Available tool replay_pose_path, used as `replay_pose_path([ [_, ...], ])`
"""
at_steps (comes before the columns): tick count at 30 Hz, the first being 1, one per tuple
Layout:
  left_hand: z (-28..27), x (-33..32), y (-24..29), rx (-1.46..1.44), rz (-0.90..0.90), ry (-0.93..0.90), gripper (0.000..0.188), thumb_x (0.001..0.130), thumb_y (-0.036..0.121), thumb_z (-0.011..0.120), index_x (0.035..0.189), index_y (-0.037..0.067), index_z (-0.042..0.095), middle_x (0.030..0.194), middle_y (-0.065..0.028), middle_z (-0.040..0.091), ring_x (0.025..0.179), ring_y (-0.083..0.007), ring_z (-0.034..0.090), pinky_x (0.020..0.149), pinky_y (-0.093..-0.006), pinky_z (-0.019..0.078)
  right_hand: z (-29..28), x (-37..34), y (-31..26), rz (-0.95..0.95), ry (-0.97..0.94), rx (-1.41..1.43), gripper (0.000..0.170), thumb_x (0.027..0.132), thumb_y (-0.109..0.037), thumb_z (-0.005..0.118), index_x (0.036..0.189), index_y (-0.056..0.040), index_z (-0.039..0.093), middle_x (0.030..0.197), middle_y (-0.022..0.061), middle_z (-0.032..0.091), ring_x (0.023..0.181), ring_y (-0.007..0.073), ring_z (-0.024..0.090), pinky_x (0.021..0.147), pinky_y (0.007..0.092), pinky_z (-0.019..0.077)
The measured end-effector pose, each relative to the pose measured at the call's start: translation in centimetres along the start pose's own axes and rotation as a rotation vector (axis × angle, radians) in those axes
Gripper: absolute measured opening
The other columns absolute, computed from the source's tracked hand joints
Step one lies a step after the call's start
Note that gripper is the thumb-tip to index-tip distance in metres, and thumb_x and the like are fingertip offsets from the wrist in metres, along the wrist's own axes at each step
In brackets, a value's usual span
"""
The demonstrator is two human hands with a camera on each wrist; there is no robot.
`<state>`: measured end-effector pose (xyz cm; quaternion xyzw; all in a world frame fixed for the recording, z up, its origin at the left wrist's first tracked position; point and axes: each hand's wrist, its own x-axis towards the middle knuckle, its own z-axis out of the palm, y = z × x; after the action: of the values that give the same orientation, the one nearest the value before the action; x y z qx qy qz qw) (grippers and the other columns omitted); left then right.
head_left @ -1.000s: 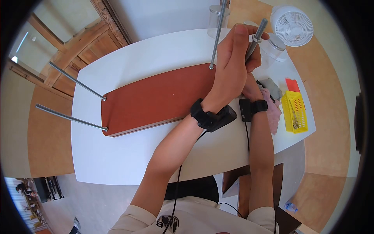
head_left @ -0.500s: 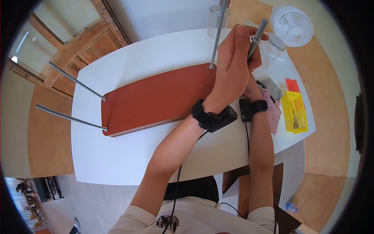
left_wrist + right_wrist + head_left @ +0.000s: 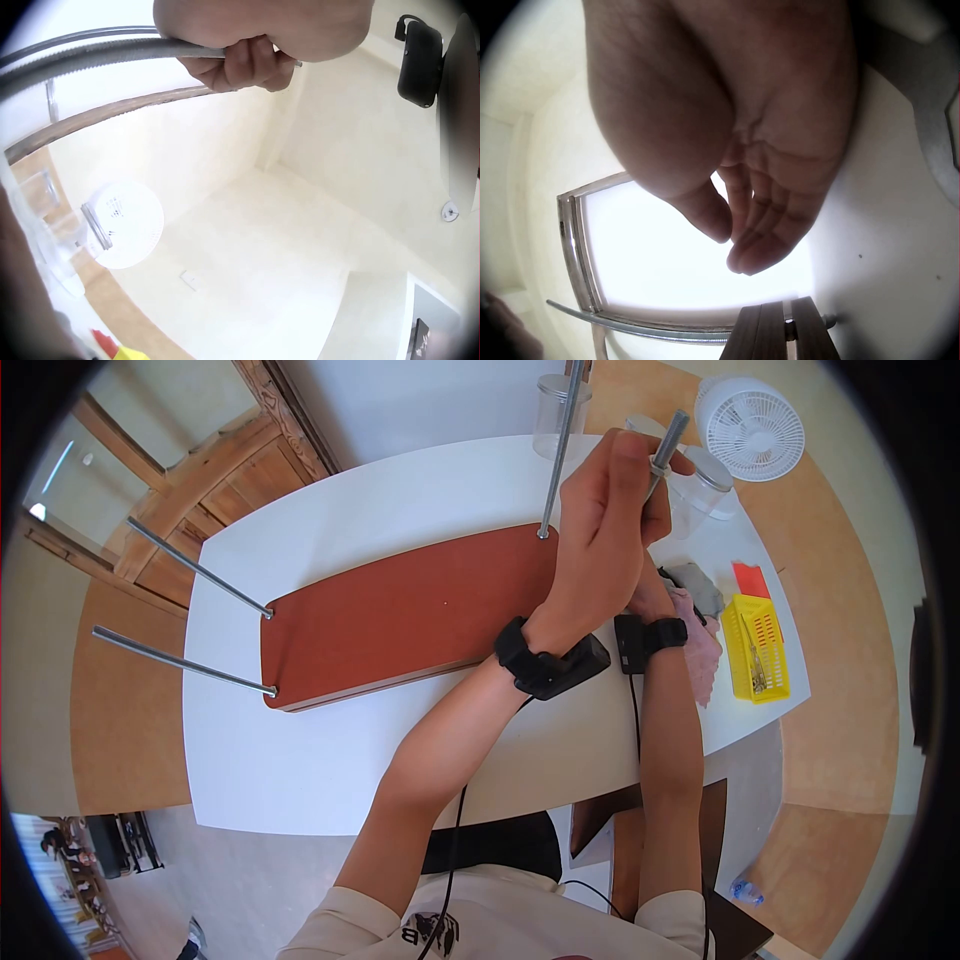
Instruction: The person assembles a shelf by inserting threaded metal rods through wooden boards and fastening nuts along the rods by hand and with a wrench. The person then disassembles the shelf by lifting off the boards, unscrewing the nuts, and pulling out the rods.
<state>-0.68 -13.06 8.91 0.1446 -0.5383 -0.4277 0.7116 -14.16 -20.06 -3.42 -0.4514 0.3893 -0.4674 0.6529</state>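
In the head view my left hand (image 3: 600, 530) curls its fingers round the upper part of an upright threaded metal rod (image 3: 673, 435), close to a small nut (image 3: 660, 466). The left wrist view shows the same rod (image 3: 112, 54) running in among the curled fingers. Lower down, my right hand (image 3: 652, 598) is mostly hidden behind the left one. Seen from the right wrist, the right hand (image 3: 757, 150) hangs with loosely bent fingers and thumb, holding nothing, above the layered board edge (image 3: 769, 330). A reddish-brown board (image 3: 400, 610) lies on the table, with more rods standing at its corners.
A pink cloth (image 3: 700, 650) and a yellow basket (image 3: 740, 680) with metal tools lie at the right of the white table (image 3: 320, 780). Lidded clear jars (image 3: 708, 470) and a white fan (image 3: 755, 430) stand at the far right. Another rod (image 3: 560, 450) rises near my left hand.
My left hand has turned a little about the rod and sunk slightly, its thumb shifting right and down. The board and my right arm look unchanged.
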Motion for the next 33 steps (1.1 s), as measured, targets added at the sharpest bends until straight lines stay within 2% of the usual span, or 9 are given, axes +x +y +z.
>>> replay_pose_path([
  [4, -0.1, -0.1, 0.3, -0.028, 0.034, -0.008, 0.045, 0.114, 0.04, 0.038, 0.108, 0.0, 0.058, 0.056, 0.004, 0.037, 0.052, -0.0044, 0.028, 0.051, -0.0239, 0.0249, -0.9, 0.8, 0.4, -0.026, -0.009, -0.138, 0.025, 0.106, -0.018, 0.056, 0.123, -0.0004, 0.061, 0.121, 0.0111, 0.068, 0.117, 0.0208, 0.063, 0.111, 0.0379, 0.0458],
  [7, 0.0, 0.1, -0.5, 0.037, 0.066, 0.017, 0.046, 0.114, 0.037, 0.033, 0.115, 0.001, 0.061, 0.053, 0.0051, 0.036, 0.05, -0.0028, 0.025, 0.05, -0.024, 0.0229, -0.6, 0.6, 0.7, -0.035, -0.023, -0.029, 0.025, 0.106, -0.018, 0.056, 0.124, -0.0004, 0.061, 0.121, 0.011, 0.068, 0.117, 0.0209, 0.063, 0.111, 0.0377, 0.0456],
  [11, 0.1, 0.0, -0.4, 0.029, 0.055, 0.018, 0.045, 0.114, 0.037, 0.033, 0.114, 0.002, 0.061, 0.053, 0.0051, 0.036, 0.05, -0.0026, 0.025, 0.05, -0.0234, 0.0229, -0.1, 0.1, 0.0, -0.019, -0.015, -0.095, 0.025, 0.106, -0.017, 0.057, 0.124, -0.0006, 0.061, 0.121, 0.0106, 0.068, 0.117, 0.0208, 0.063, 0.111, 0.0374, 0.0458],
  [14, 0.3, -0.1, -0.1, 0.068, 0.036, 0.042, 0.045, 0.114, 0.037, 0.034, 0.114, 0.002, 0.061, 0.053, 0.005, 0.036, 0.05, -0.0026, 0.025, 0.05, -0.0233, 0.0226, 0.0, 0.0, -0.1, 0.008, -0.005, -0.004, 0.026, 0.106, -0.018, 0.057, 0.125, -0.0005, 0.061, 0.121, 0.0104, 0.069, 0.117, 0.0205, 0.063, 0.11, 0.0365, 0.0461],
  [17, 0.1, 0.0, -0.3, 0.023, 0.031, 0.036, 0.045, 0.113, 0.039, 0.035, 0.114, 0.002, 0.061, 0.053, 0.0047, 0.036, 0.05, -0.0028, 0.025, 0.05, -0.0238, 0.0222, -0.5, 0.5, 0.2, -0.025, -0.052, -0.057, 0.027, 0.106, -0.019, 0.057, 0.125, -0.0003, 0.061, 0.121, 0.0105, 0.068, 0.117, 0.0201, 0.063, 0.11, 0.0359, 0.0463],
  [19, 0.2, -0.1, 0.4, -0.003, 0.015, 0.052, 0.046, 0.113, 0.04, 0.036, 0.113, 0.002, 0.061, 0.053, 0.0044, 0.036, 0.05, -0.0031, 0.025, 0.05, -0.0241, 0.0218, -0.4, 0.5, 0.0, -0.012, 0.018, -0.177, 0.028, 0.106, -0.018, 0.057, 0.126, 0.0, 0.06, 0.121, 0.0103, 0.068, 0.117, 0.0198, 0.063, 0.11, 0.0355, 0.0464],
  [22, 0.2, 0.0, 0.0, 0.057, 0.04, 0.034, 0.046, 0.113, 0.04, 0.036, 0.113, 0.001, 0.062, 0.053, 0.0044, 0.036, 0.05, -0.0032, 0.025, 0.05, -0.024, 0.0218, -0.4, 0.5, 0.2, -0.022, -0.057, -0.031, 0.027, 0.105, -0.016, 0.058, 0.127, 0.0001, 0.06, 0.122, 0.0101, 0.067, 0.117, 0.0201, 0.063, 0.111, 0.0359, 0.0464],
  [25, 0.1, 0.0, -0.4, 0.025, 0.037, 0.041, 0.046, 0.113, 0.039, 0.035, 0.113, 0.001, 0.061, 0.053, 0.0044, 0.036, 0.05, -0.0033, 0.024, 0.05, -0.0239, 0.0222, -0.3, 0.4, 0.2, -0.017, -0.049, 0.026, 0.027, 0.104, -0.014, 0.059, 0.127, 0.0002, 0.059, 0.123, 0.0103, 0.067, 0.118, 0.0203, 0.062, 0.111, 0.0359, 0.0465],
  [33, 0.0, -0.1, -0.3, 0.009, 0.036, 0.04, 0.047, 0.113, 0.041, 0.037, 0.112, 0.001, 0.062, 0.054, 0.0039, 0.038, 0.05, -0.0033, 0.026, 0.05, -0.0241, 0.0228, -0.7, 0.8, 0.5, -0.027, -0.055, -0.006, 0.027, 0.105, -0.015, 0.058, 0.127, 0.0002, 0.059, 0.122, 0.0103, 0.067, 0.116, 0.0199, 0.062, 0.11, 0.0355, 0.0469],
])
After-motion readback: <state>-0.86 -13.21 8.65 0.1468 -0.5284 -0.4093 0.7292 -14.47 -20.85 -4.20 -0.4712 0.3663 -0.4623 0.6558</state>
